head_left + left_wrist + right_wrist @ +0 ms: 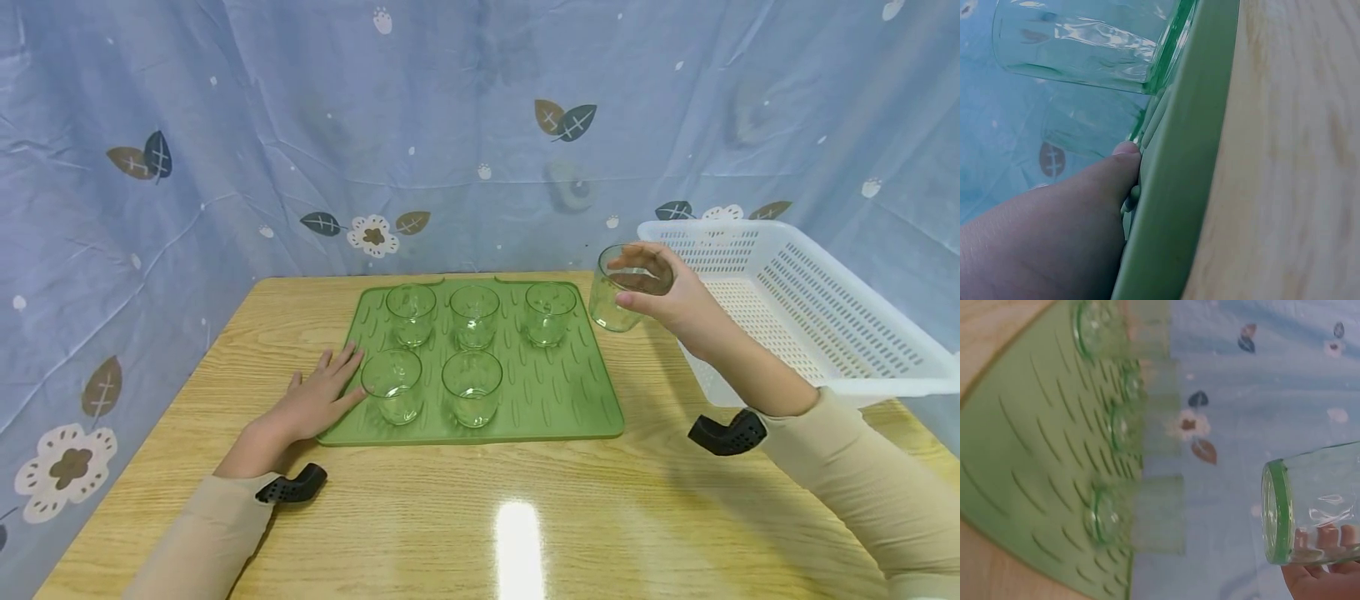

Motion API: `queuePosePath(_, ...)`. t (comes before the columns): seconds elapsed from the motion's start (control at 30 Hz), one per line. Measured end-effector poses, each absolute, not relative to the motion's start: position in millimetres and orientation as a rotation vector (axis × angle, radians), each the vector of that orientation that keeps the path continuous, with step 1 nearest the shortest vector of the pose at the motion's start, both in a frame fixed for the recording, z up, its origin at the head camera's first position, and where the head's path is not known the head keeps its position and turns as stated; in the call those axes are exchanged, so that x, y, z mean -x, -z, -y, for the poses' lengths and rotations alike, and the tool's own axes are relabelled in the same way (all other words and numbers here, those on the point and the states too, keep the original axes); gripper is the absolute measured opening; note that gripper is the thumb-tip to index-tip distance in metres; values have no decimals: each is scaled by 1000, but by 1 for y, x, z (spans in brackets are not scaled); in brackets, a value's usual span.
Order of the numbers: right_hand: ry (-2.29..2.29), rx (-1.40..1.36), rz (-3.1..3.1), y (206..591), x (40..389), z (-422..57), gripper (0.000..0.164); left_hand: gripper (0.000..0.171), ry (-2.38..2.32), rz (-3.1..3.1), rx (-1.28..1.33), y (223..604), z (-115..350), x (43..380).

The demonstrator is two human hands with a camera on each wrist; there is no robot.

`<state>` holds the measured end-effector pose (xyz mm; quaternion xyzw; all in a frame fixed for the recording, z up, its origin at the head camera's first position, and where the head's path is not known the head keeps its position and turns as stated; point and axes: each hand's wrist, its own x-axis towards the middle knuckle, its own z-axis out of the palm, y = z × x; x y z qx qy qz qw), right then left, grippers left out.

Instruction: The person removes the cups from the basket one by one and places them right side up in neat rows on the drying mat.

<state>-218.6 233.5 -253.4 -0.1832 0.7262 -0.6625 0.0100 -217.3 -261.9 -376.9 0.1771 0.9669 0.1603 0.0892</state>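
My right hand [675, 304] grips a clear glass [609, 292] in the air between the green mat and the white basket. In the right wrist view the fingers show through the wall of this glass [1316, 509]. On the green ridged mat [555, 400] several like glasses stand upright: three along the back row, such as the back right glass [550, 312], and two in front, including the front left glass [392, 385]. Spread flat, my left hand [322, 396] rests on the mat's left edge, its thumb close to the front left glass.
A white perforated basket [885, 383] stands at the right, beside my right forearm. The wooden table [420, 517] extends in front of the mat. A blue patterned curtain [465, 125] hangs behind and along the sides.
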Motion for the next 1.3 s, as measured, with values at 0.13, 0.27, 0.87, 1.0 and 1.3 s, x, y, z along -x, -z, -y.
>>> queuePosePath(0.13,2109,562,-2252,260,213,-221,54,77,-478,-2876,-527,377,262,218)
queuePosePath(0.27,2121,560,-2291,267,210,-211,58,76,-485,-2877,-525,376,261,217)
queuePosePath(0.87,1860,620,-2259,311,209,-188,74,77,-476,-2885,-514,375,260,216)
queuePosePath(1.0,1837,657,-2222,319,209,-186,74,76,-469,-2884,-514,375,260,216)
queuePosePath(1.3,1808,673,-2115,334,213,-185,84,77,-484,-2881,-506,375,260,216)
